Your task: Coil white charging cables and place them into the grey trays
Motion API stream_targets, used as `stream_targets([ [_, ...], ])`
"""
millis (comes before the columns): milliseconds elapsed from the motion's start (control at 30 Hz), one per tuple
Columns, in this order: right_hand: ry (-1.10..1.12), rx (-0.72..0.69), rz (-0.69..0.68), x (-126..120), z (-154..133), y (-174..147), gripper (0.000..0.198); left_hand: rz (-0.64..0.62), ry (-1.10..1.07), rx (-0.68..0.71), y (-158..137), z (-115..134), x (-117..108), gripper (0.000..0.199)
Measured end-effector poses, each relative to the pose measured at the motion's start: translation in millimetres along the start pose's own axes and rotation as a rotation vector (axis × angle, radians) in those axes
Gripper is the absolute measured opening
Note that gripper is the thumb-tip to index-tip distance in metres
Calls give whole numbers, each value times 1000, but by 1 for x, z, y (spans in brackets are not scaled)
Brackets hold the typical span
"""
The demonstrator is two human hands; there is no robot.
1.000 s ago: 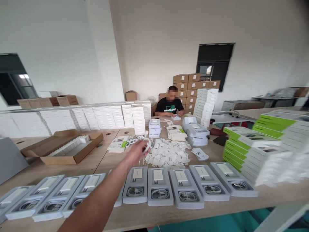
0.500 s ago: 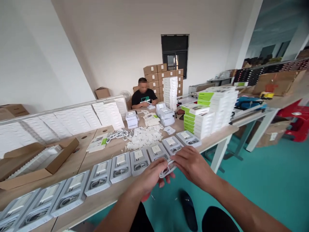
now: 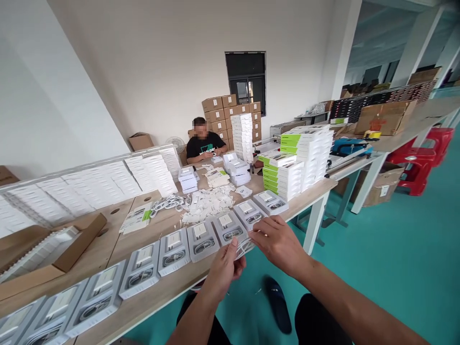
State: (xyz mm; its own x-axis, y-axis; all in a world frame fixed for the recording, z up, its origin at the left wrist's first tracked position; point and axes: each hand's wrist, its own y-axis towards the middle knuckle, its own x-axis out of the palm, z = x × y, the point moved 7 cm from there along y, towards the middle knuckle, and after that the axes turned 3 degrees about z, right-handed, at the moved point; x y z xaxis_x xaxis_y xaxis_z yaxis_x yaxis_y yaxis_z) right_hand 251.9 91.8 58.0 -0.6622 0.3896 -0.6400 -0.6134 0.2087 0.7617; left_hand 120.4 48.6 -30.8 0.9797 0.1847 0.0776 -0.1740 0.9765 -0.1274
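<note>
Between my two hands is a white coiled cable, held just off the table's front edge. My left hand is closed on it, thumb on top and fingers underneath. My right hand pinches the coil's right end with its fingertips. Just beyond them runs a row of white trays along the table edge, each with a white charger block and a coiled cable in its recesses.
Behind the row lie a pile of small white pieces and loose cables. White-and-green boxes are stacked at right. An open carton stands at left. Across the table sits a co-worker. Red stools stand far right.
The view has swung right, so things sit further left. My left hand has turned more upright around the coiled cable. Both hands keep hold of it.
</note>
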Motion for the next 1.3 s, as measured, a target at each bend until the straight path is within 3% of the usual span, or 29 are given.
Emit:
stream_targets([
  [167,-146,57,-128,14,-18,-10,21,180,365,89,11,-11,-20,63],
  [233,-130,153,-214,25,-20,-14,23,269,446,157,15,-12,-25,60],
  [300,-23,339,-292,38,-13,-20,21,303,394,164,19,-18,-25,57],
  [400,242,596,-299,56,-3,-29,17,277,167,41,24,-38,-17,52],
  [533,568,749,-221,73,0,-37,18,164,-79,-171,23,-61,-8,55],
  [667,940,902,-169,85,-3,-48,24,63,-153,-242,19,-64,-12,55],
  [767,1171,1002,-201,94,-10,-58,29,39,-166,-277,16,-60,-14,54],
  [833,1109,991,-226,95,-12,-63,31,30,-178,-293,15,-57,-13,52],
  [900,813,884,-194,87,-9,-64,30,19,-180,-272,14,-51,-11,49],
  [967,470,727,-121,71,-7,-61,25,12,-130,-159,14,-38,-13,44],
  [1033,285,582,-67,55,-7,-55,29,-5,18,19,12,-18,-15,38],
  [1167,283,406,-145,39,-2,-43,41,-15,382,235,1,15,-18,36],
  [1300,486,404,-270,43,1,-37,32,21,429,276,-5,25,-20,43],
])
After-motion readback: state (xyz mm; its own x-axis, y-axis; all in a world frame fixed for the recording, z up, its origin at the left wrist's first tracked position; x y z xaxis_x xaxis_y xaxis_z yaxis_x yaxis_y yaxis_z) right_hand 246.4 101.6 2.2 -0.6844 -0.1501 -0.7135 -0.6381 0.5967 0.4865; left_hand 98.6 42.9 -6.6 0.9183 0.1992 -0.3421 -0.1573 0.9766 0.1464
